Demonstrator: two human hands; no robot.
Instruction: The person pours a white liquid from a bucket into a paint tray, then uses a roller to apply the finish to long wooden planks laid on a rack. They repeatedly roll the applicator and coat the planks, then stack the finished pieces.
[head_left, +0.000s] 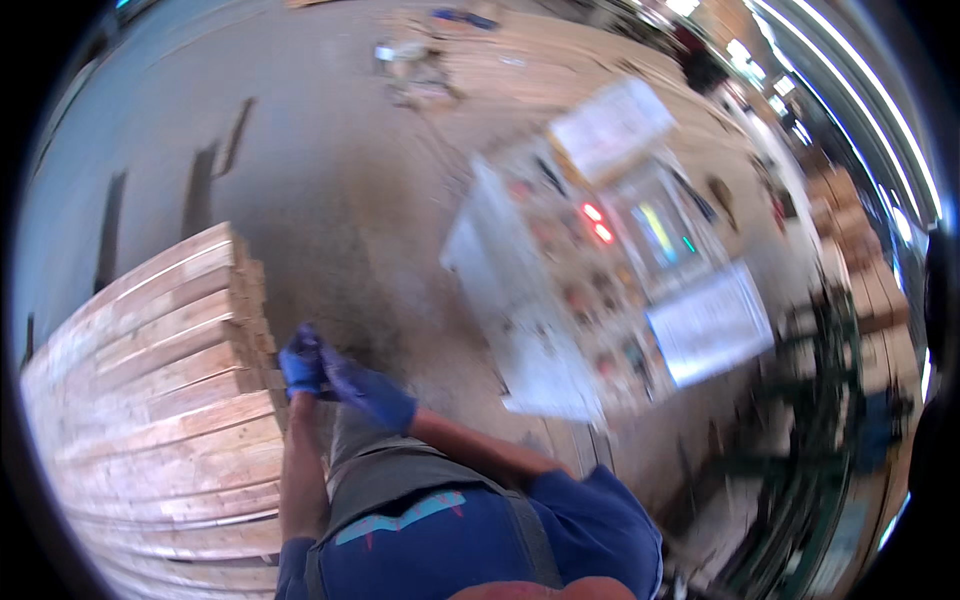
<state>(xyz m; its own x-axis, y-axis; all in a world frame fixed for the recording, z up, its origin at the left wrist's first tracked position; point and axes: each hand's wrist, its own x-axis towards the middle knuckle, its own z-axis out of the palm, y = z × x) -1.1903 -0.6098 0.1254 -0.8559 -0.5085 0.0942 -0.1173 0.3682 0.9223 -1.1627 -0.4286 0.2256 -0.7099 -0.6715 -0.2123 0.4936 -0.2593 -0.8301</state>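
Blue gloves cover both my hands, which meet in front of my waist, beside the end of a stack of wooden boards (pixel 160 400). My left hand (pixel 302 366) looks closed, and what it grips, if anything, is hidden. From the right, my right hand (pixel 376 394) reaches across, its fingertips against the left hand. Motion blurs its fingers, so their hold is unclear. Past my hands lies the bare grey-brown floor (pixel 360 250).
To the right stands a pale control console (pixel 530 330) with knobs, red lights and a screen (pixel 655 235). Papers (pixel 710 325) lie on it. Green machinery (pixel 810 450) runs along the right side, with stacked wood (pixel 880 300) beyond. More boards (pixel 560 60) lie at the back.
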